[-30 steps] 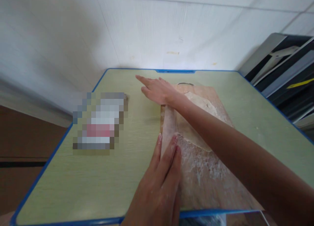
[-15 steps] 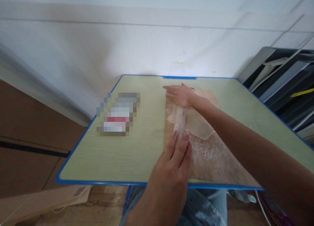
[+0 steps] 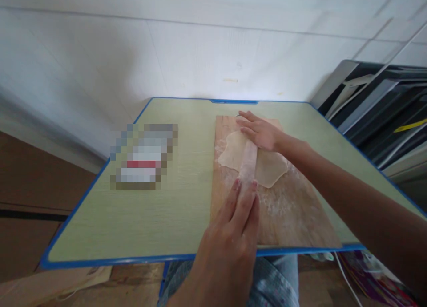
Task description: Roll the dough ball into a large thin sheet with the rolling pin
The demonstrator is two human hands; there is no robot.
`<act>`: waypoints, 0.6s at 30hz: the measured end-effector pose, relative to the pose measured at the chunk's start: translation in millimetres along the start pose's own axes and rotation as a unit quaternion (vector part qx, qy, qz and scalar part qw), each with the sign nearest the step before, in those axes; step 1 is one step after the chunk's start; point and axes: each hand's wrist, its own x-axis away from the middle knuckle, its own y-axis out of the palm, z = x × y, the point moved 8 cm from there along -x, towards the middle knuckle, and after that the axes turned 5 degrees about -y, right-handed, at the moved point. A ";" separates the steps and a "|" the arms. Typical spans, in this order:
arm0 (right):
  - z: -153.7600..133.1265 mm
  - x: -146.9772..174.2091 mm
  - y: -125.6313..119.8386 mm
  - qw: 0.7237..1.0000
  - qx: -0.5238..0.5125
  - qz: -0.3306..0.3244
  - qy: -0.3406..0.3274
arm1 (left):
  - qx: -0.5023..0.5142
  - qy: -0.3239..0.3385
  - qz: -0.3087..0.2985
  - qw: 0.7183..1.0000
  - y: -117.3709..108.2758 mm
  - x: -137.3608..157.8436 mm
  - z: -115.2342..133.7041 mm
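Observation:
A flour-dusted rolling pin [image 3: 248, 161] lies across a thin, irregular sheet of dough [image 3: 271, 169], which spreads out on both sides of it. My left hand [image 3: 235, 227] is closed over the pin's near end, fingertips pointing away from me. At the far end my right hand [image 3: 262, 131] rests palm down on the pin, its fingers stretched out to the left and slightly apart. The palm hides that end of the pin. Beneath the dough is a wooden board [image 3: 300, 222] with loose flour scattered on it.
The board lies on a pale green table [image 3: 187, 209] with a blue rim. A pixelated, blurred-out object [image 3: 143, 158] lies on the table's left side. Behind is a white wall [image 3: 200, 53]; dark flat panels [image 3: 376, 98] lean at the right.
The rolling pin has shifted right across the dough with both hands, and more dough shows on its left. My right hand has moved right. The view has turned slightly.

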 end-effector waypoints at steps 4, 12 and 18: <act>-12.1 -17.3 3.5 1.000 0.006 -0.027 0.007 | 0.026 -0.016 -0.002 1.000 -2.7 0.8 -8.3; -47.3 -54.5 4.6 0.999 0.017 -0.032 0.030 | 0.058 -0.029 0.003 0.998 -7.2 3.4 -26.7; -64.2 -74.7 7.4 0.999 0.004 -0.020 0.024 | 0.051 -0.008 0.013 0.999 -8.5 1.7 -30.7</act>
